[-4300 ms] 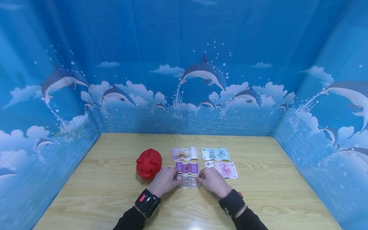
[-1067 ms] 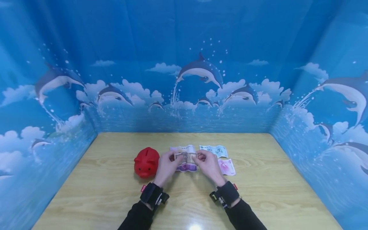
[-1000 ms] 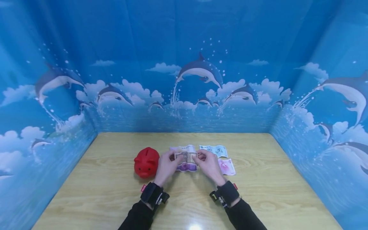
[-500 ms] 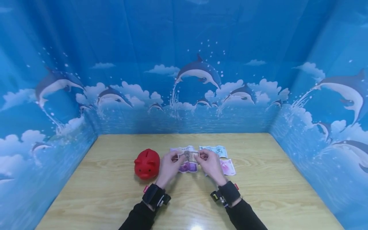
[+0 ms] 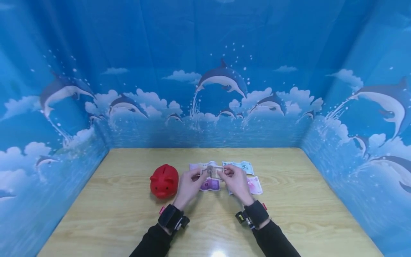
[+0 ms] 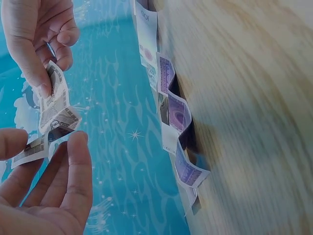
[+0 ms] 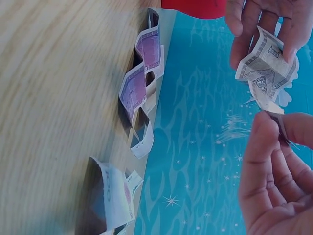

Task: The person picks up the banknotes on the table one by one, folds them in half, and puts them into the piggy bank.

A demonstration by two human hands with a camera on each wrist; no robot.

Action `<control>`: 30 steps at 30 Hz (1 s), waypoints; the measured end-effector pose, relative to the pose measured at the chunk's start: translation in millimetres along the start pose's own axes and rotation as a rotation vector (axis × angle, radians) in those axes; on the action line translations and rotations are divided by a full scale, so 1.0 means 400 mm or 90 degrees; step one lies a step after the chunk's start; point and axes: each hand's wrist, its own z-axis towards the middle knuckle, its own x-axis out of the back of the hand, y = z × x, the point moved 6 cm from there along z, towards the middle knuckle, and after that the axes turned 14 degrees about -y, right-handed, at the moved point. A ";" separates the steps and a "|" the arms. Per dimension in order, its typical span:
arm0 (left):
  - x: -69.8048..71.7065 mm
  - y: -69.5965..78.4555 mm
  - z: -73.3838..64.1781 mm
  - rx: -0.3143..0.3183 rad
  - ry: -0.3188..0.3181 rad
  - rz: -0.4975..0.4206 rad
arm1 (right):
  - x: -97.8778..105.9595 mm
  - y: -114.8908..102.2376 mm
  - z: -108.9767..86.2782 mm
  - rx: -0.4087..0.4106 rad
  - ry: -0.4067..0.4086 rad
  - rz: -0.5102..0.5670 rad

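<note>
Between my two hands a creased brown-grey banknote [image 5: 212, 171] is held above the table. My left hand [image 5: 188, 185] pinches its left end between thumb and fingers, and my right hand [image 5: 237, 181] pinches the other end. Both wrist views show the note [image 6: 56, 103] bent and slightly twisted along its length. Below and behind it a wavy purple banknote [image 5: 210, 185] lies on the table, with a pale lilac banknote [image 5: 196, 166] beyond, partly covered. Near my right hand are a blue-green banknote [image 5: 245, 167] and a pink banknote [image 5: 255, 185], both partly hidden.
A red piggy bank [image 5: 164, 182] with a slot on top stands just left of my left hand. The wooden table [image 5: 122, 210] is enclosed at the back and sides by a blue dolphin-print curtain [image 5: 154, 132].
The brown-grey banknote, which lay flat in front of the purple one, is now lifted off the table in both hands. Over the last second it has shifted slightly right and away.
</note>
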 end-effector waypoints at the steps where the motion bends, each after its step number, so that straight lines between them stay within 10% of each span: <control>1: 0.000 -0.001 -0.002 0.002 0.000 0.000 | 0.001 0.001 -0.001 -0.003 0.004 0.004; 30: -0.003 0.000 -0.014 -0.009 0.021 0.011 | -0.005 -0.006 -0.004 0.021 -0.012 0.021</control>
